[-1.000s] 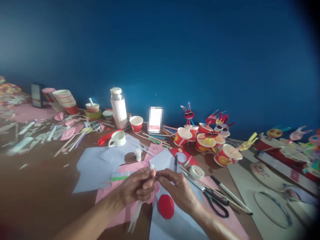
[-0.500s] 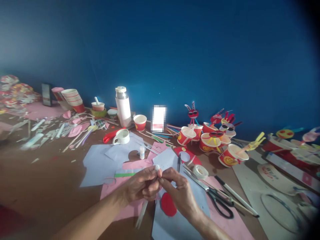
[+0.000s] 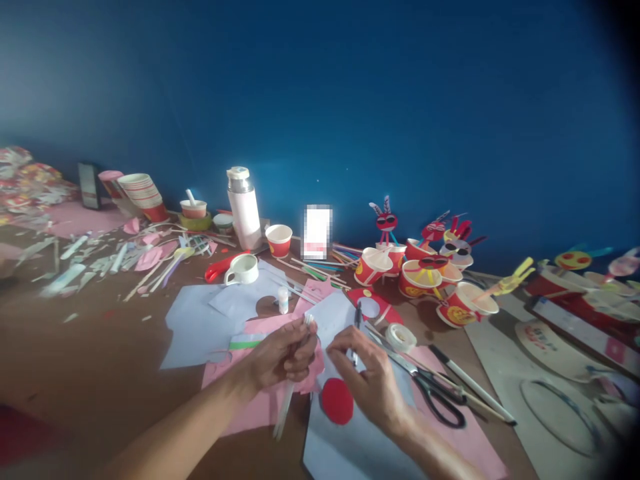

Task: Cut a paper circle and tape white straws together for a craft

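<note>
I see the left hand (image 3: 289, 355) closed on some thin white strips (image 3: 309, 321); their tips stand just above its thumb and forefinger, and what look like their lower ends hang below the fist. The right hand (image 3: 367, 377) is just beside it, fingers curved, with no object visible in the grip; I can't tell whether its fingertips meet.

I judge the step in hand to be handling and evening up the strips. The next move would call for a steady left grip and a light right pinch at the tips, so that none slips or bends.

Below the right fingers, a red disc (image 3: 337, 401) rests on blue paper (image 3: 357, 448). Beyond them lies a pen (image 3: 358, 315); to their right are tape (image 3: 401, 338) and scissors (image 3: 440, 395).
</note>
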The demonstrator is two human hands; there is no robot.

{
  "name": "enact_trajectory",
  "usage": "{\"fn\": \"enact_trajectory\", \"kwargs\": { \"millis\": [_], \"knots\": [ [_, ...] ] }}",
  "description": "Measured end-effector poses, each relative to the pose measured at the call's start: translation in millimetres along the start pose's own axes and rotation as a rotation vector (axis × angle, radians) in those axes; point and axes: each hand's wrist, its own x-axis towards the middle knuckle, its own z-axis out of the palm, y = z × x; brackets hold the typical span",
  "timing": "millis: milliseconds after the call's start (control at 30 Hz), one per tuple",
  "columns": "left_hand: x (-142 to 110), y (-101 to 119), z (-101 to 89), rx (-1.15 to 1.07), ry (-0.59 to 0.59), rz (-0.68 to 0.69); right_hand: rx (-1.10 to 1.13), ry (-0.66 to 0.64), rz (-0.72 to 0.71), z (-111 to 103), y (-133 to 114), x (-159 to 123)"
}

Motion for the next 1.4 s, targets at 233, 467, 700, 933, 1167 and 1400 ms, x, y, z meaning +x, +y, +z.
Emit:
{"fn": "enact_trajectory", "kwargs": {
  "millis": [233,467,700,933,1167,1400],
  "knots": [
    [-0.3,7.3,1.3,0.003,0.059,-0.012,-0.226,-0.203,0.204,-34.7,9.6,1.4],
    [4.1,4.5,4.1,0.126,0.131,-0.091,-0.521,-0.413,0.144,-21.9,20.2,-26.6],
    [4.4,0.8,2.1,0.234,0.159,-0.147,-0.622,-0.540,0.149,-11.8,15.8,-34.2],
    [2.7,0.1,3.2,0.273,0.161,-0.160,-0.578,-0.537,0.192,-12.4,12.5,-31.7],
    [1.5,0.9,5.4,0.274,0.187,-0.185,-0.526,-0.513,0.280,-23.8,7.1,-17.2],
    [1.6,-0.1,7.2,0.293,0.190,-0.202,-0.437,-0.397,0.184,-28.9,22.1,-5.7]
  ]
}}
